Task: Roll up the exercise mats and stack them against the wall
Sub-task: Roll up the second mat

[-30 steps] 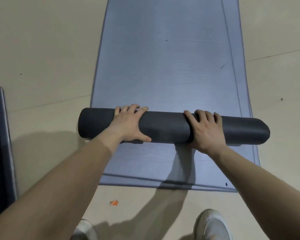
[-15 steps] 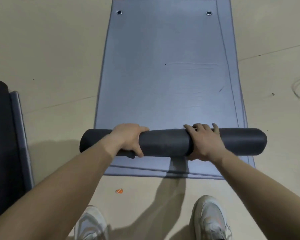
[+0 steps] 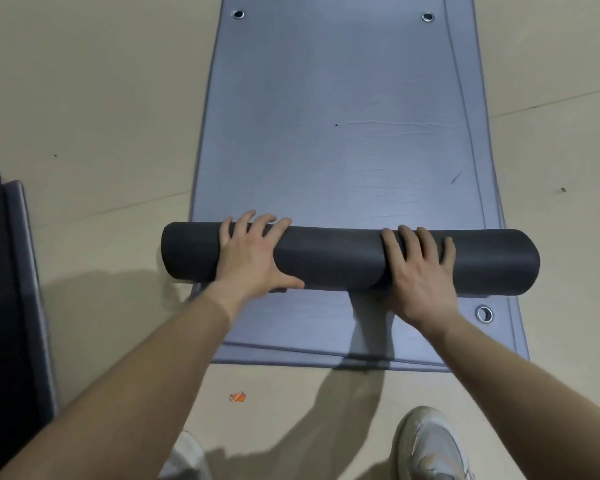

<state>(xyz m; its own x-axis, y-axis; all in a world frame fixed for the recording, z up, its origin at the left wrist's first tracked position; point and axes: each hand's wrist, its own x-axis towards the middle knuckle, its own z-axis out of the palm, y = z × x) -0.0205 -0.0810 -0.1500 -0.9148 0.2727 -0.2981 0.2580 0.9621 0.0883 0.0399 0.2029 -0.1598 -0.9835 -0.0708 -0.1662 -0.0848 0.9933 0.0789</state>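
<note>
At far left a second mat [image 3: 18, 271] lies at the frame edge, well apart from the work. The left hand [image 3: 253, 261], fingers spread and fairly straight, presses palm-down on the dark roll [image 3: 333, 259], whose long axis runs left to right across the person's front. The right hand [image 3: 420, 275] presses likewise, and neither hand is clearly nearer. The unrolled grey mat [image 3: 343, 116] stretches straight ahead to a far eyelet [image 3: 427, 17], so the next push is judged to go forward. Floor [image 3: 84, 98] flanks both long edges, and the roll's ends overhang them slightly.
</note>
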